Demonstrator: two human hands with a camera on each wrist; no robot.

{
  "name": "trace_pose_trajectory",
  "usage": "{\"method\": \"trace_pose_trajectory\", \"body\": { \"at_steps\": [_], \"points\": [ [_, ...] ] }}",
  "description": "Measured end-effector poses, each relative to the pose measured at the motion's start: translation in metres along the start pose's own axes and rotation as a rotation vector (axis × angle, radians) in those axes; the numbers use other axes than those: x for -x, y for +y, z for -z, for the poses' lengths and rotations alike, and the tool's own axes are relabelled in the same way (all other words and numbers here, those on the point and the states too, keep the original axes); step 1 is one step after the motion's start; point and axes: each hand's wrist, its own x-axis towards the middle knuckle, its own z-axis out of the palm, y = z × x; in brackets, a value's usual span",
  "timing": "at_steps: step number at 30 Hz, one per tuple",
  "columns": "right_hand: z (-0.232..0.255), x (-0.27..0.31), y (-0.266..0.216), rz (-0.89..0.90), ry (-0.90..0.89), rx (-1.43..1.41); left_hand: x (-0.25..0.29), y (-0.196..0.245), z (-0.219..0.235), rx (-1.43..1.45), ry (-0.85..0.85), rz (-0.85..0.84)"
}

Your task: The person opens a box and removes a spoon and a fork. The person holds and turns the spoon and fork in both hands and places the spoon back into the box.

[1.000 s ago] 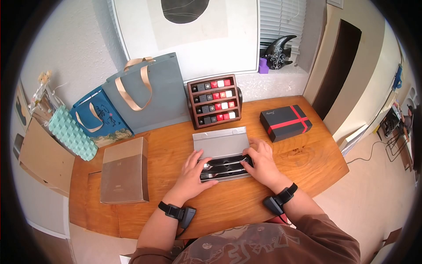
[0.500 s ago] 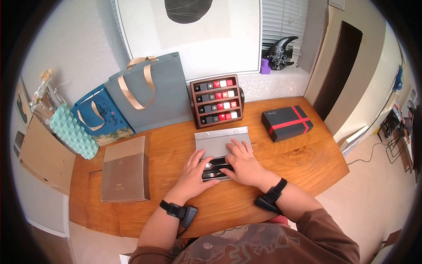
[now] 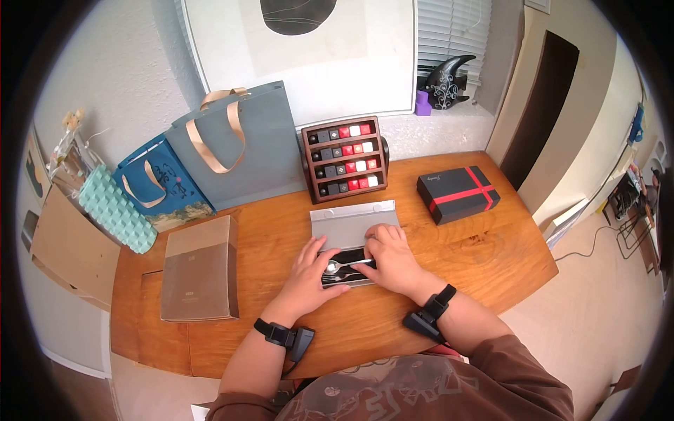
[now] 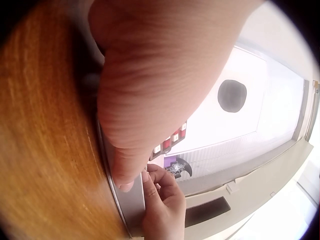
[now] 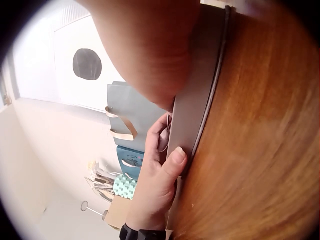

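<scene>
A grey box [image 3: 340, 230] lies on the table with its lid folded back, a spoon [image 3: 332, 267] and a fork [image 3: 334, 278] at its black inside. My left hand [image 3: 302, 282] grips the box's left end, thumb at the front edge. My right hand [image 3: 395, 265] is over the right part, its fingers curled and pinching the spoon's handle. The right wrist view has the spoon's bowl [image 5: 163, 139] just above the box wall [image 5: 194, 95], beside my left hand [image 5: 154, 182]. My right palm hides the box's right end.
A brown box [image 3: 199, 274] lies at the left, a black box with red ribbon [image 3: 457, 196] at the right. Behind stand a rack of coloured cubes [image 3: 345, 160], a grey bag [image 3: 263, 154], a blue bag [image 3: 165, 179] and a turquoise textured object [image 3: 118, 210].
My right hand has moved left from the box's right end, and its fingers have curled in around the spoon's handle. The spoon has shifted slightly. My left hand has stayed on the box.
</scene>
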Motion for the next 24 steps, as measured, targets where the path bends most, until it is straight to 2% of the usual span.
{"method": "trace_pose_trajectory", "body": {
  "at_steps": [6,9,11,12,14,15,17,24],
  "points": [
    [0.004,0.003,0.006,0.010,0.041,-0.053,-0.001,-0.002,0.000,0.030,0.038,0.001],
    [0.009,0.004,0.010,-0.080,0.069,-0.095,-0.001,-0.001,0.001,0.011,0.039,0.001],
    [0.007,0.006,0.015,-0.223,0.011,-0.337,-0.001,0.001,0.001,0.005,0.035,0.004],
    [0.007,0.006,0.014,-0.224,0.011,-0.337,-0.001,0.000,0.001,0.003,0.034,0.002],
    [0.005,0.005,0.011,-0.019,0.063,-0.312,-0.001,0.000,0.001,0.002,0.032,-0.001],
    [0.004,0.005,0.011,-0.019,0.064,-0.312,-0.001,-0.001,0.000,0.000,0.030,0.002],
    [0.003,0.006,0.010,0.140,0.020,-0.187,-0.001,-0.001,0.000,-0.002,0.029,0.004],
    [0.006,0.008,0.004,0.127,-0.097,-0.071,-0.001,-0.003,-0.002,0.000,0.031,0.010]
  ]
}}
